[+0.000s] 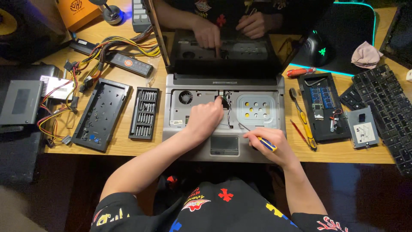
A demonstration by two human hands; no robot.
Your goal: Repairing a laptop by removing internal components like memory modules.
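An opened grey laptop (189,124) with its keyboard removed lies on the wooden desk in front of me, its dark screen (227,47) upright and mirroring my hands. My left hand (205,118) reaches into the laptop's exposed middle, fingertips on a small dark part and thin wires near the fan (185,97). My right hand (268,144) rests on the palm rest beside the touchpad (224,145), gripping a screwdriver with a yellow and blue handle (267,144); its thin shaft points up and left.
A screwdriver bit set (144,112) and a black tray (101,114) lie left of the laptop, beside a bundle of coloured cables (86,64). On the right lie a black cover with memory modules (322,107), hand tools (304,124), a detached keyboard (386,111) and a mouse (318,49).
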